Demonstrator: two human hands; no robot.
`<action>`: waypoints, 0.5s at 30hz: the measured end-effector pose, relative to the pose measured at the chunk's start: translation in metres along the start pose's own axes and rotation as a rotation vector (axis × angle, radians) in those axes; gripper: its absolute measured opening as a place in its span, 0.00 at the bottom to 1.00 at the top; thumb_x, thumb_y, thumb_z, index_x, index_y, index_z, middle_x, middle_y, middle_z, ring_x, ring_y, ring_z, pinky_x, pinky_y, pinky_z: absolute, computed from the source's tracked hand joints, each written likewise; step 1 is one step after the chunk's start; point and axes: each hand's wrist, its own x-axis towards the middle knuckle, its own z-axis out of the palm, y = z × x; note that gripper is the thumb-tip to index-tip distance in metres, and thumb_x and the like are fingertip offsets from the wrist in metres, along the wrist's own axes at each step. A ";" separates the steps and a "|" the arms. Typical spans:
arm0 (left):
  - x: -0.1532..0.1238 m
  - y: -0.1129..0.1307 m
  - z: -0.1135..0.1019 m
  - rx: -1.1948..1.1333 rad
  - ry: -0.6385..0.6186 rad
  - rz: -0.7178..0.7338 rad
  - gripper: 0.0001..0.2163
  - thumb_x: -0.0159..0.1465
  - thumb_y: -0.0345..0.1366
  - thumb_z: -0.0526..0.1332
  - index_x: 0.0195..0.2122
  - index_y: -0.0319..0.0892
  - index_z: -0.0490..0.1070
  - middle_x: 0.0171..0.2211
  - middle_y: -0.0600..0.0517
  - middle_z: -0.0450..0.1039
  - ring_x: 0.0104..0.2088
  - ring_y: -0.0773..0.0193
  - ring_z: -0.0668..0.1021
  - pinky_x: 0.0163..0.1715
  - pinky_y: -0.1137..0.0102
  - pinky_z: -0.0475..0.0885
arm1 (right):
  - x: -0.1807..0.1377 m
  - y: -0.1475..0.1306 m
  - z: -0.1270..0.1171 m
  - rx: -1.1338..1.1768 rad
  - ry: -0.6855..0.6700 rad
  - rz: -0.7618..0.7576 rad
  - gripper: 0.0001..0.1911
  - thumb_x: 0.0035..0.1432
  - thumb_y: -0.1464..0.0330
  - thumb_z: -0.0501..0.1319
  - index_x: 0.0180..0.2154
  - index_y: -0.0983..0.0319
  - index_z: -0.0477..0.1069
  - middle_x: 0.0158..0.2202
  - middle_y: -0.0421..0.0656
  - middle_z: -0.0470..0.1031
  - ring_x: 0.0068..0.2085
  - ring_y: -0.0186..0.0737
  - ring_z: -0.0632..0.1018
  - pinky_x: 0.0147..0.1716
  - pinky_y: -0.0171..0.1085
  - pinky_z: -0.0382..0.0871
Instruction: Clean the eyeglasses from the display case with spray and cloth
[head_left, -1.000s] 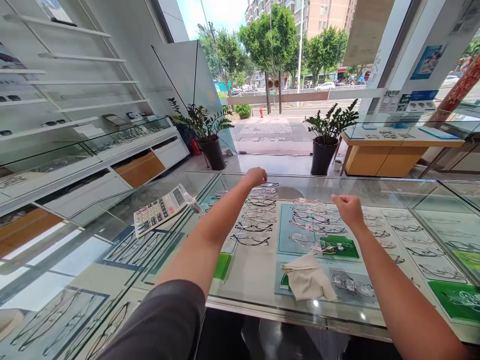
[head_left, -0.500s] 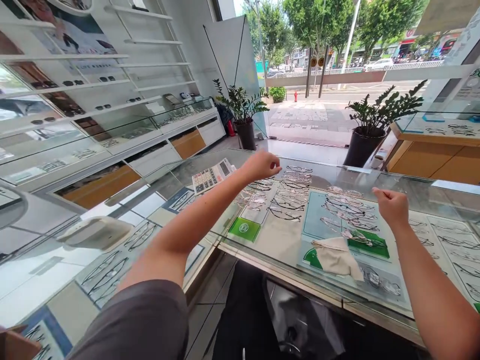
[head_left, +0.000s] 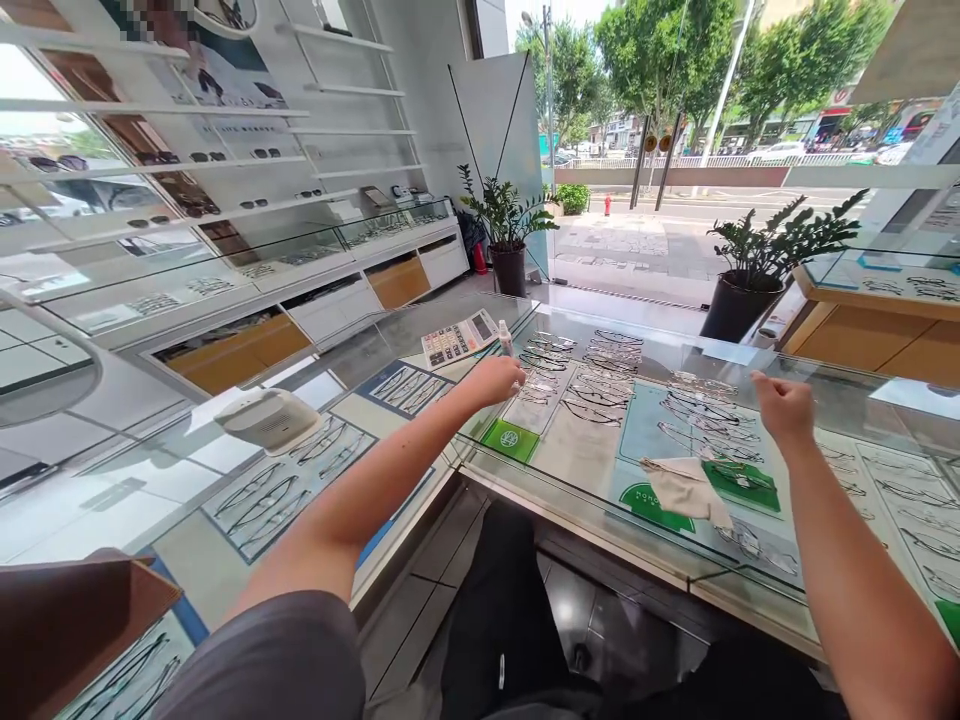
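Observation:
My left hand is over the glass counter with its fingers curled in, seen from the back. Just behind it stands a small clear bottle with a white top, beside a calculator. To its right lie rows of eyeglasses. My right hand is closed in a fist, thumb side towards the left, right of another group of eyeglasses. What either hand holds, if anything, is hidden. A beige cloth lies in front of that group, beside a green card.
The counter's glass edge runs in front of my legs. Left are a beige device, trays of eyeglasses and a brown box. Two potted plants stand beyond, near the entrance. Shelves with sunglasses line the left wall.
My view has turned a little to the left. My left hand has drawn nearer and to the left, uncovering the bottle and more eyeglasses. My right hand has barely moved and stays closed.

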 end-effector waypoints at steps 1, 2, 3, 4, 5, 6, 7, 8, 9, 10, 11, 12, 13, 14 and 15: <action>0.001 0.001 0.001 -0.008 -0.003 -0.003 0.10 0.63 0.29 0.64 0.41 0.45 0.86 0.42 0.45 0.83 0.44 0.54 0.83 0.44 0.65 0.73 | -0.001 -0.002 0.000 0.013 -0.020 0.009 0.28 0.62 0.57 0.63 0.15 0.54 0.54 0.15 0.36 0.49 0.24 0.39 0.56 0.25 0.45 0.54; 0.001 0.002 0.001 -0.017 -0.006 -0.005 0.10 0.63 0.29 0.64 0.40 0.46 0.86 0.41 0.45 0.83 0.44 0.54 0.83 0.44 0.65 0.72 | -0.003 -0.003 0.000 0.029 -0.045 0.017 0.28 0.62 0.57 0.63 0.15 0.54 0.54 0.15 0.36 0.49 0.25 0.39 0.55 0.26 0.45 0.54; 0.002 0.003 0.001 -0.028 -0.009 -0.006 0.10 0.63 0.29 0.64 0.39 0.46 0.86 0.41 0.46 0.83 0.44 0.55 0.83 0.45 0.66 0.72 | -0.004 -0.004 0.000 0.043 -0.069 0.023 0.28 0.62 0.58 0.63 0.15 0.54 0.54 0.15 0.36 0.49 0.25 0.39 0.55 0.26 0.45 0.54; 0.002 0.005 0.001 -0.039 -0.012 -0.006 0.10 0.63 0.29 0.64 0.38 0.46 0.86 0.41 0.45 0.83 0.44 0.55 0.83 0.45 0.66 0.72 | -0.004 -0.004 -0.001 0.053 -0.084 0.028 0.28 0.63 0.58 0.62 0.15 0.54 0.54 0.16 0.36 0.49 0.25 0.39 0.55 0.27 0.45 0.54; 0.002 0.006 0.000 -0.050 -0.016 -0.005 0.10 0.63 0.29 0.64 0.38 0.46 0.85 0.41 0.45 0.83 0.44 0.55 0.82 0.45 0.65 0.72 | -0.005 -0.005 -0.001 0.063 -0.097 0.031 0.28 0.63 0.58 0.62 0.15 0.55 0.55 0.16 0.36 0.49 0.25 0.39 0.55 0.27 0.45 0.54; 0.001 0.006 -0.001 -0.061 -0.021 -0.005 0.09 0.62 0.29 0.64 0.37 0.46 0.85 0.41 0.45 0.83 0.45 0.55 0.82 0.45 0.65 0.72 | -0.005 -0.005 -0.002 0.072 -0.107 0.033 0.27 0.63 0.58 0.62 0.15 0.55 0.56 0.17 0.36 0.49 0.25 0.38 0.55 0.27 0.45 0.54; 0.000 0.007 -0.003 -0.074 -0.026 -0.005 0.09 0.61 0.28 0.65 0.36 0.46 0.85 0.40 0.45 0.83 0.45 0.54 0.82 0.45 0.65 0.72 | -0.006 -0.005 -0.002 0.081 -0.115 0.033 0.27 0.63 0.58 0.63 0.15 0.55 0.56 0.17 0.36 0.49 0.25 0.38 0.55 0.27 0.45 0.54; -0.001 0.007 -0.005 -0.088 -0.032 -0.006 0.08 0.61 0.28 0.65 0.34 0.45 0.85 0.40 0.45 0.82 0.44 0.54 0.82 0.44 0.65 0.71 | -0.006 -0.004 -0.002 0.091 -0.122 0.032 0.28 0.63 0.58 0.63 0.15 0.55 0.57 0.17 0.36 0.49 0.25 0.37 0.55 0.28 0.45 0.54; -0.003 0.006 -0.009 -0.104 -0.039 -0.006 0.07 0.60 0.28 0.66 0.32 0.45 0.84 0.39 0.45 0.82 0.43 0.54 0.82 0.44 0.65 0.71 | -0.006 -0.004 -0.002 0.100 -0.126 0.031 0.28 0.63 0.58 0.64 0.15 0.55 0.56 0.17 0.35 0.48 0.24 0.36 0.54 0.28 0.45 0.54; -0.005 0.006 -0.015 -0.123 -0.048 -0.006 0.07 0.59 0.28 0.66 0.31 0.45 0.84 0.39 0.45 0.82 0.42 0.54 0.82 0.43 0.65 0.71 | -0.006 -0.004 -0.002 0.110 -0.132 0.029 0.28 0.63 0.58 0.64 0.15 0.55 0.56 0.17 0.35 0.48 0.24 0.36 0.54 0.27 0.45 0.53; -0.008 0.005 -0.021 -0.144 -0.058 -0.003 0.06 0.59 0.29 0.67 0.31 0.45 0.84 0.38 0.46 0.82 0.41 0.55 0.82 0.41 0.66 0.71 | -0.006 -0.004 -0.002 0.120 -0.138 0.026 0.28 0.62 0.58 0.65 0.15 0.54 0.55 0.17 0.34 0.47 0.23 0.36 0.54 0.27 0.44 0.53; -0.010 0.005 -0.030 -0.166 -0.070 0.003 0.05 0.59 0.30 0.67 0.31 0.45 0.84 0.37 0.46 0.82 0.39 0.56 0.81 0.40 0.66 0.70 | -0.006 -0.005 -0.002 0.131 -0.145 0.023 0.29 0.62 0.57 0.65 0.15 0.54 0.54 0.17 0.34 0.47 0.23 0.35 0.54 0.27 0.44 0.52; -0.011 0.005 -0.039 -0.188 -0.085 0.015 0.05 0.61 0.32 0.67 0.32 0.45 0.84 0.36 0.47 0.82 0.37 0.57 0.81 0.39 0.66 0.70 | -0.006 -0.006 -0.003 0.142 -0.152 0.018 0.29 0.61 0.56 0.65 0.15 0.54 0.54 0.17 0.34 0.46 0.23 0.35 0.54 0.26 0.43 0.51; -0.011 0.006 -0.049 -0.220 -0.097 0.030 0.06 0.62 0.35 0.67 0.33 0.46 0.85 0.37 0.48 0.82 0.36 0.58 0.81 0.38 0.67 0.70 | -0.006 -0.008 -0.004 0.154 -0.160 0.011 0.29 0.60 0.54 0.64 0.15 0.54 0.53 0.17 0.34 0.46 0.23 0.35 0.54 0.25 0.43 0.50; -0.011 0.009 -0.059 -0.267 -0.104 0.044 0.07 0.63 0.38 0.66 0.35 0.46 0.85 0.37 0.49 0.83 0.36 0.59 0.81 0.37 0.68 0.70 | -0.007 -0.012 -0.006 0.169 -0.170 0.001 0.30 0.60 0.53 0.64 0.15 0.54 0.52 0.17 0.34 0.46 0.23 0.35 0.53 0.25 0.42 0.49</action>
